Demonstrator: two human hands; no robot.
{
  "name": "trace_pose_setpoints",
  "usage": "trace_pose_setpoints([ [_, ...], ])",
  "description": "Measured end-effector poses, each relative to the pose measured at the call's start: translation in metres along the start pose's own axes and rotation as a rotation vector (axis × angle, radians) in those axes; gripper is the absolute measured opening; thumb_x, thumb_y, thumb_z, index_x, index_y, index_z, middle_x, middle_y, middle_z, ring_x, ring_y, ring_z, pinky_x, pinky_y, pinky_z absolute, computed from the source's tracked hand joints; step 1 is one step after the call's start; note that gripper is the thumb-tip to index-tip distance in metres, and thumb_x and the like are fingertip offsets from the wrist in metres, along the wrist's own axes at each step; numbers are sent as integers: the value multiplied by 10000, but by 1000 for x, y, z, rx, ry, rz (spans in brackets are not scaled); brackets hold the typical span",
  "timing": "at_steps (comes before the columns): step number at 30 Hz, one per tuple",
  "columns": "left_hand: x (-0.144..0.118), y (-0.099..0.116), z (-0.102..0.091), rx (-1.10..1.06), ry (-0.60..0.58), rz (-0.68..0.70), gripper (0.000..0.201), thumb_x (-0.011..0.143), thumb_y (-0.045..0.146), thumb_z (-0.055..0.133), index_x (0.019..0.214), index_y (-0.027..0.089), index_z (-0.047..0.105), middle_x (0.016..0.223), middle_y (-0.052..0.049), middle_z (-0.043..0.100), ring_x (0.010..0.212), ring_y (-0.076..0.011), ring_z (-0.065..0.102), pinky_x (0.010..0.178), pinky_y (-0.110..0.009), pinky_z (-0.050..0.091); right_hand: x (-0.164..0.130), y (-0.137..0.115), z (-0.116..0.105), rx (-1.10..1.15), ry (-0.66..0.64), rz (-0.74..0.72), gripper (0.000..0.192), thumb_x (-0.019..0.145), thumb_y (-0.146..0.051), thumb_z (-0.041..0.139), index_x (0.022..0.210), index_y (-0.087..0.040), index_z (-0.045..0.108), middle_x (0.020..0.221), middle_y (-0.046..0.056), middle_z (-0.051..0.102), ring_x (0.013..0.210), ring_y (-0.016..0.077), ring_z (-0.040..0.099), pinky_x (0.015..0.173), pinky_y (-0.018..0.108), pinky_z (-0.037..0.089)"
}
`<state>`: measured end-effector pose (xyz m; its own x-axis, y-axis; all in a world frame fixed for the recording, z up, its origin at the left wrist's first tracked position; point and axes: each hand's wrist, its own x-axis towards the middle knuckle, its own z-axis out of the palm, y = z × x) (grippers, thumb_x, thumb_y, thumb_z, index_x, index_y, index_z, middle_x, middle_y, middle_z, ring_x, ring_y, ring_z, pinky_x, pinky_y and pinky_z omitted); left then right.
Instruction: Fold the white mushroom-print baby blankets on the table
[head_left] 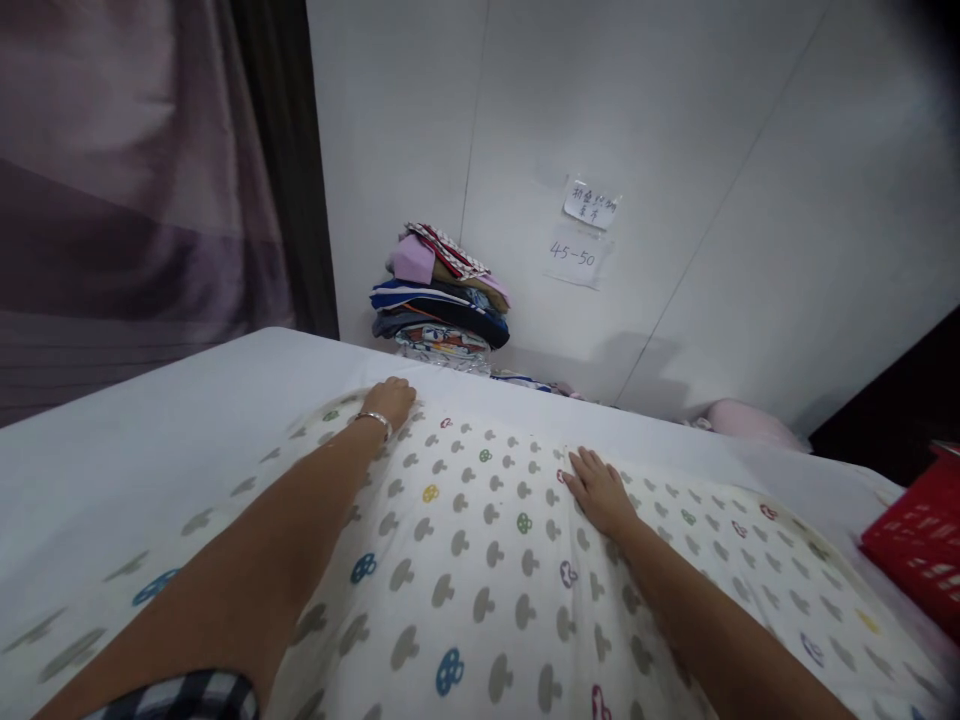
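A white cloth printed with grey and coloured mushrooms lies spread over a white-covered surface, its near part reaching down toward me. My left hand, with a bracelet at the wrist, is closed at the cloth's far edge, left of the middle. Its fingertips are hidden behind the knuckles. Further right, my right hand rests palm down on the cloth near the same far edge. Its fingers are stretched out, with the thumb apart. A slight crease runs through the cloth beside the right hand.
Folded clothes are stacked against the pale wall beyond the surface. Handwritten paper labels hang on the wall. A red plastic basket stands at the right edge. A pinkish curtain hangs at the left.
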<state>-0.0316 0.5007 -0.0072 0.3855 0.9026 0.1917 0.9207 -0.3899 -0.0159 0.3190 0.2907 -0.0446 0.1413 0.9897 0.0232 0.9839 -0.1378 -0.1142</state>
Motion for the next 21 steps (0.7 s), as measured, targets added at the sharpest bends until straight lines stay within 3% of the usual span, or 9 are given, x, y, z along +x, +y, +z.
trace_pose_setpoints([
  [5,13,1,0,-28,43,-143,334,790,121,350,973,146,629,1071,-155,569,1073,-279,452,830,-402,404,-1,-2,-3,1,-16,12,575,894,-533,204,1370,-231,317,1471,37,202,1350,208,138,1062,409,134],
  [10,18,4,7,-60,1,-211,319,778,111,370,969,116,625,1052,-171,569,999,-293,508,787,-418,423,-1,-3,-5,-25,-24,12,574,897,-526,195,1374,-228,307,1472,37,199,1351,205,130,1061,405,137],
  [16,5,11,11,-92,9,-39,336,819,194,361,1038,208,615,1123,-82,576,1084,-219,478,880,-325,386,-1,-3,-6,-20,-31,3,586,894,-536,182,1372,-222,311,1472,46,198,1349,214,130,1056,406,127],
  [21,3,20,9,-84,-9,39,331,802,279,405,1066,251,602,1151,-64,571,1115,-226,465,927,-366,350,-2,-5,-7,-12,-24,-3,579,898,-523,195,1372,-213,312,1471,54,202,1348,217,135,1053,411,132],
])
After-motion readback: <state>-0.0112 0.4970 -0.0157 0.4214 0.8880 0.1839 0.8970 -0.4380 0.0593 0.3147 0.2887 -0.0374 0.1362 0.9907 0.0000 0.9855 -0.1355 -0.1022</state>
